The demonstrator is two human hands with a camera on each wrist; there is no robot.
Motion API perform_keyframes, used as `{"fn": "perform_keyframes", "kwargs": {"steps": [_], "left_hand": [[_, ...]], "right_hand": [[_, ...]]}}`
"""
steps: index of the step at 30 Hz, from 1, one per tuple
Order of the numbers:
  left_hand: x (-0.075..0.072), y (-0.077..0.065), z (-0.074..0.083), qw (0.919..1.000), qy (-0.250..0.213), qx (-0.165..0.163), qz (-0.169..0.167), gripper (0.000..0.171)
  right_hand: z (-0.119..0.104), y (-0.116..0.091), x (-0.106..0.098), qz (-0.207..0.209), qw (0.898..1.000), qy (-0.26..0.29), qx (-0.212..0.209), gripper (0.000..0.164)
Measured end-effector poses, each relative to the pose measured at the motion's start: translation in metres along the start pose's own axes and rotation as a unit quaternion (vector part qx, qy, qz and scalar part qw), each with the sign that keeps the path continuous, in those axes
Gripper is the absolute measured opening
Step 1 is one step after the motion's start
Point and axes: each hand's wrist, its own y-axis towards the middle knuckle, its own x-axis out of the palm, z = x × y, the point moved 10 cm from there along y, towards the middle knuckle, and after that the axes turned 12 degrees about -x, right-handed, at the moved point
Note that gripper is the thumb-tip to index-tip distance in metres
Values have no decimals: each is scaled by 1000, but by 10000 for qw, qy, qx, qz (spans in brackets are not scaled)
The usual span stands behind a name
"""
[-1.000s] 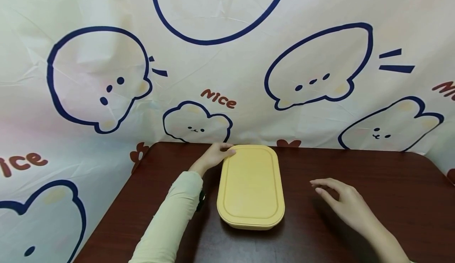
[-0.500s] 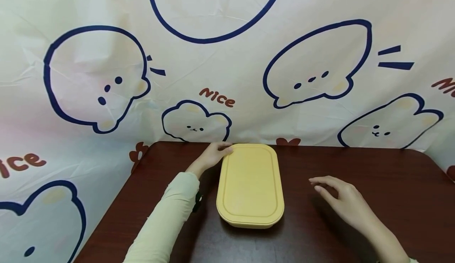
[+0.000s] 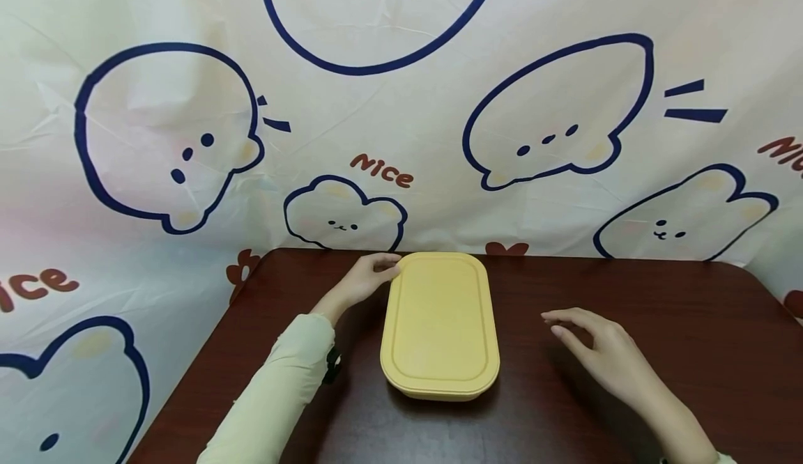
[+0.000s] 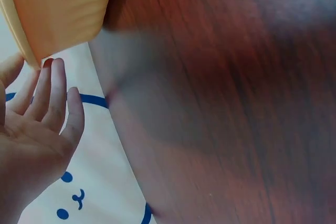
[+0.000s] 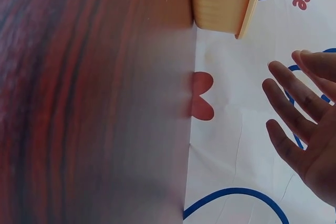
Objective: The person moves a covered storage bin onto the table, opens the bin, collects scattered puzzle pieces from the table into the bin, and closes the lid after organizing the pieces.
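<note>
A yellow rectangular box with a fitted lid [image 3: 440,325] stands on the dark wooden table, its long side running away from me. At its far left corner is my left hand [image 3: 366,277], fingertips right at the lid's rim. The left wrist view shows that hand [image 4: 39,124] with fingers extended and fingertips overlapping the edge of the box [image 4: 63,11]. Well to the right of the box, my right hand [image 3: 605,349] hovers over the table with fingers loosely bent and nothing in them. In the right wrist view its fingers [image 5: 296,98] are spread, apart from the box [image 5: 220,1].
The brown table [image 3: 665,318] has rounded far corners. Behind it hangs a pale cloth [image 3: 426,122] printed with blue cartoon outlines and red lettering, close against the table's back edge and also along the left side.
My left hand has slid slightly left, from overlapping the lid's corner to just at its rim, and the forearm has shifted left. The box and right hand stay nearly in place.
</note>
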Motion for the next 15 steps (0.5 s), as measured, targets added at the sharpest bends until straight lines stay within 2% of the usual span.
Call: {"fn": "perform_keyframes", "kwargs": {"steps": [8,15], "left_hand": [[0,-13,-4,9999,-55,-24,151,42],[2,-27,-10,9996,-205,125,126,42]], "right_hand": [[-6,1,-2,67,9999,-53,-102,19],[-8,2,1,12,10000,-38,-81,21]]}}
